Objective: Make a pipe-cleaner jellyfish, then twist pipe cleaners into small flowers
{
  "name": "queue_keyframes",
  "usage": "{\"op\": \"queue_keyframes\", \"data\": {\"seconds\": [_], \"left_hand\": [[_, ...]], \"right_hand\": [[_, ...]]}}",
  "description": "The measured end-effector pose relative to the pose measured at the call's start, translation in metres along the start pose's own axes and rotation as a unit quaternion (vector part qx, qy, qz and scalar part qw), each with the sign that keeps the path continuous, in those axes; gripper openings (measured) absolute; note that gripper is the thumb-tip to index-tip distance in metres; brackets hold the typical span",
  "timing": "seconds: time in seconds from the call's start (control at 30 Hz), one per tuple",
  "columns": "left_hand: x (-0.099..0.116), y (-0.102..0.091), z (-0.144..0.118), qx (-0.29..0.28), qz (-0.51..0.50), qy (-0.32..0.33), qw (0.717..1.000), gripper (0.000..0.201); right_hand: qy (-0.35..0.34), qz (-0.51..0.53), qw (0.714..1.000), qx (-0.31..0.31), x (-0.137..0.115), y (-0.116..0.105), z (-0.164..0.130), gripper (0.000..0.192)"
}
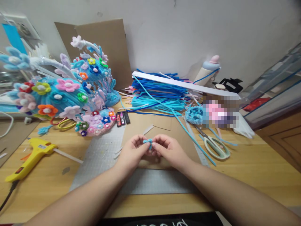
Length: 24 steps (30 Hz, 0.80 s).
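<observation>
Between my two hands is a small light-blue pipe-cleaner flower [148, 142], its looped petals showing above the fingertips. My left hand [134, 150] pinches it from the left with thumb and finger. From the other side my right hand [167, 149] pinches it too, fingers curled in. Both hands are just above a brown cardboard sheet [185, 147] that lies on a grey cutting mat [101, 157]. Part of the flower is hidden by the fingers.
A yellow glue gun [35, 153] lies at left. Behind it stand fuzzy blue lamp-like pieces [70, 100] covered in flowers. Bundled blue pipe cleaners [160, 94] are stacked at the back. Scissors [216, 147] and a long blue pipe cleaner [195, 139] lie right.
</observation>
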State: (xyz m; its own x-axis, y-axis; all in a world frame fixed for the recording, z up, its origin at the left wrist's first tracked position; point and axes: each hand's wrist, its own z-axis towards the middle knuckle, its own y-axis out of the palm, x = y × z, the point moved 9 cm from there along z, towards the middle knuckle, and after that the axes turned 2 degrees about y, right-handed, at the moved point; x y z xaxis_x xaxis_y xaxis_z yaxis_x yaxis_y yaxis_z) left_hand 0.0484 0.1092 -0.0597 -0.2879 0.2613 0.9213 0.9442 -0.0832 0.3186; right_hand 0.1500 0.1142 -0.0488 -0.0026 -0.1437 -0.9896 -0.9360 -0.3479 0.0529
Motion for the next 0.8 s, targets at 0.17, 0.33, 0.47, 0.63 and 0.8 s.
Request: {"op": "queue_keyframes", "data": {"seconds": [0.17, 0.33, 0.47, 0.63, 0.8], "left_hand": [[-0.002, 0.000, 0.000, -0.006, 0.018, -0.005, 1.000, 0.029], [-0.003, 0.003, 0.001, -0.027, 0.078, 0.005, 0.997, 0.026], [0.000, 0.001, 0.000, -0.013, 0.104, 0.022, 0.994, 0.027], [-0.005, -0.008, 0.002, 0.021, 0.022, 0.000, 1.000, 0.027], [-0.008, -0.010, 0.003, 0.022, -0.039, -0.025, 0.999, 0.029]], "right_hand": [[-0.017, -0.065, 0.997, 0.022, -0.004, -0.003, -0.004, 0.025], [-0.007, -0.102, 0.994, 0.041, -0.001, -0.007, -0.004, 0.021], [0.013, -0.073, 0.996, 0.040, 0.004, -0.007, -0.002, 0.023], [0.008, -0.019, 1.000, 0.003, 0.002, -0.001, -0.002, 0.028], [-0.013, -0.053, 0.998, -0.022, 0.002, 0.004, -0.002, 0.029]]}}
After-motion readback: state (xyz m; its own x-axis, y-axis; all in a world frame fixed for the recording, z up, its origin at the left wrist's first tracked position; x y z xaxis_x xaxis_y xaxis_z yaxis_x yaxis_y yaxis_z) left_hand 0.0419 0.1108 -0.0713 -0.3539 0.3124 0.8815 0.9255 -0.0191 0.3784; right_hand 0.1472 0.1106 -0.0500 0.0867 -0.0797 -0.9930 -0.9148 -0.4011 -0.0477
